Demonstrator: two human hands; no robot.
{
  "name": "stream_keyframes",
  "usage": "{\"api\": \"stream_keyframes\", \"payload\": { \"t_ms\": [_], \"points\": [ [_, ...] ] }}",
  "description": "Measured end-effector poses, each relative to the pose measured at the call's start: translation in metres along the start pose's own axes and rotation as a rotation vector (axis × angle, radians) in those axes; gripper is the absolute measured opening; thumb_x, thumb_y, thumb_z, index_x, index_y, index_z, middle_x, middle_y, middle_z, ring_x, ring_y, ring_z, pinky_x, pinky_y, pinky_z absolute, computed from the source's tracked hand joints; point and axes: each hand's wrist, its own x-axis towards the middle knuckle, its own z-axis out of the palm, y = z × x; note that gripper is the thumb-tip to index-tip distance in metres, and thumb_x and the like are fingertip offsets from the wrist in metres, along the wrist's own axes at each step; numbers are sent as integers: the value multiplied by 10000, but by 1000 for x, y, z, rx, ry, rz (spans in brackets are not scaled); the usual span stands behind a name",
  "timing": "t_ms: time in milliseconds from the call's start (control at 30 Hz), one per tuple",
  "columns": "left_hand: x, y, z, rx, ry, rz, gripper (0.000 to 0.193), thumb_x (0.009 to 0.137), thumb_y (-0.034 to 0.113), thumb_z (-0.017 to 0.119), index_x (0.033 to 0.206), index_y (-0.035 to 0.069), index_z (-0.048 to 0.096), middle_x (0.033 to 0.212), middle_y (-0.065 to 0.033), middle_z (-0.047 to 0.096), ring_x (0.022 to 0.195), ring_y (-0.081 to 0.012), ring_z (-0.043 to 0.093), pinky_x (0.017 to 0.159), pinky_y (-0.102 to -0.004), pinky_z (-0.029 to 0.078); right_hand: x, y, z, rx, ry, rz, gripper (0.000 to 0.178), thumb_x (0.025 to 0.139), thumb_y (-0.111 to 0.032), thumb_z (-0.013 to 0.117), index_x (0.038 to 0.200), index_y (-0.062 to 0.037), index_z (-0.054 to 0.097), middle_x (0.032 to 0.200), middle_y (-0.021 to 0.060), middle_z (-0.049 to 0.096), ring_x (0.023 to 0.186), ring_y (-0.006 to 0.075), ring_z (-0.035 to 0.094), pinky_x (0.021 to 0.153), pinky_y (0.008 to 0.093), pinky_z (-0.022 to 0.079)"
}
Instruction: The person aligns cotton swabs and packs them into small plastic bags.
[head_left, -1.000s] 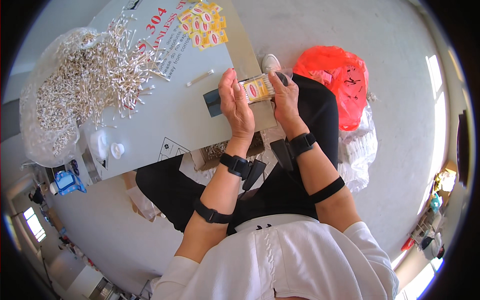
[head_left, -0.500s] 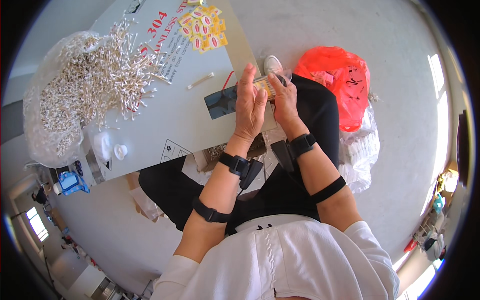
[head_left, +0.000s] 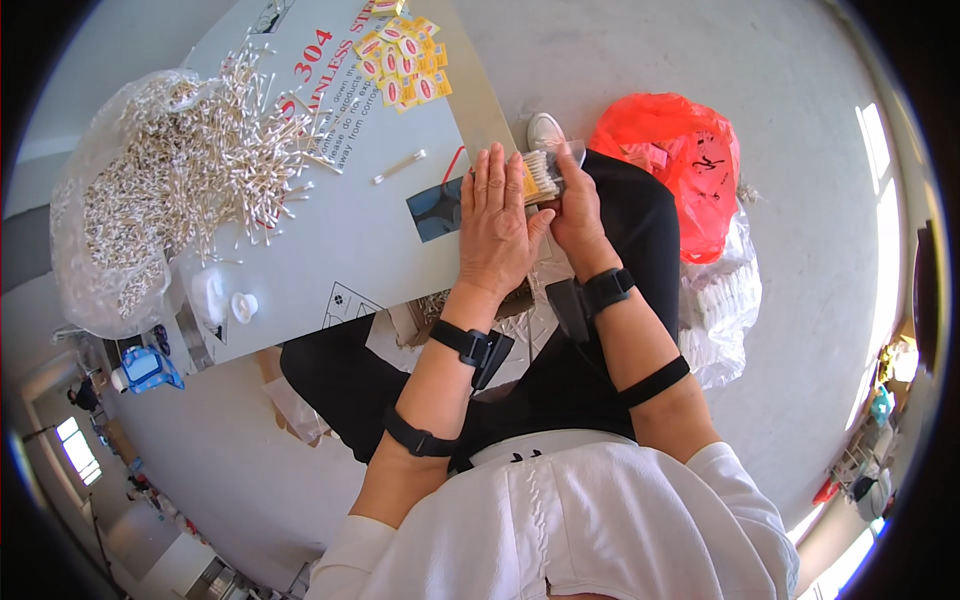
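Observation:
My right hand (head_left: 580, 215) is closed around a small clear pack of cotton swabs (head_left: 541, 178) with a yellow label, by the table's right edge. White swab tips show in the pack. Flat against its left end lies my left hand (head_left: 495, 225), fingers stretched out and side by side, hiding part of the label. A dark rectangular piece (head_left: 432, 212) lies on the table beside the left hand. A few cotton swabs (head_left: 399, 167) rest a little farther off. Yellow-and-white label cards (head_left: 405, 62) are heaped at the far edge.
A large pile of loose cotton swabs (head_left: 230, 150) spills from a clear bag (head_left: 75, 270) on the table's left. Near it sits a small white round piece (head_left: 243, 307). A red plastic bag (head_left: 705, 190) and a clear bag (head_left: 725, 310) are on the floor right of my leg.
My left hand has turned from edge-on to palm-down and now lies flat against the pack's end. The pack has shifted slightly, and more swab tips show in it.

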Motion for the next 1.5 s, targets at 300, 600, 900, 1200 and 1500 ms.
{"api": "stream_keyframes", "payload": {
  "t_ms": [300,600,900,1200,1500],
  "points": [
    [5,-4,3,-672,184,-137,628,1007,220,477,1504,-25,181,1578,-236,142,1461,-385,163,1174,-439,194,-3,-7,-3,160,-23,57,221,940,-280,647,830,-100,578,720,-19,587,511,67,505,403,223,347],
    [8,5,5,-821,254,-212,567,1043,274,390,1495,-18,215,1574,-228,161,1468,-353,161,1180,-422,182,0,4,-4,-183,31,-133,282,892,-239,718,692,-126,555,636,-66,528,512,23,451,436,205,361],
    [-2,9,2,45,-13,-91,681,973,323,514,1486,-31,241,1549,-245,224,1436,-417,206,1168,-483,166,3,1,3,-155,-6,-120,195,886,-257,718,774,-112,653,663,-59,571,561,20,496,456,203,360],
    [-4,-3,0,-902,336,-237,622,1030,272,430,1506,-30,167,1574,-197,189,1454,-325,201,1181,-411,164,-4,-6,-2,-218,-43,-64,237,871,-285,724,839,-54,679,689,-42,594,561,44,522,466,215,378],
    [-1,-14,8,-986,349,-247,543,987,141,519,1459,-16,302,1538,-170,274,1418,-271,281,1166,-403,222,-4,3,12,-167,-79,-168,156,842,-130,748,741,-57,653,704,-51,591,615,38,498,568,220,406]
  ]
}}
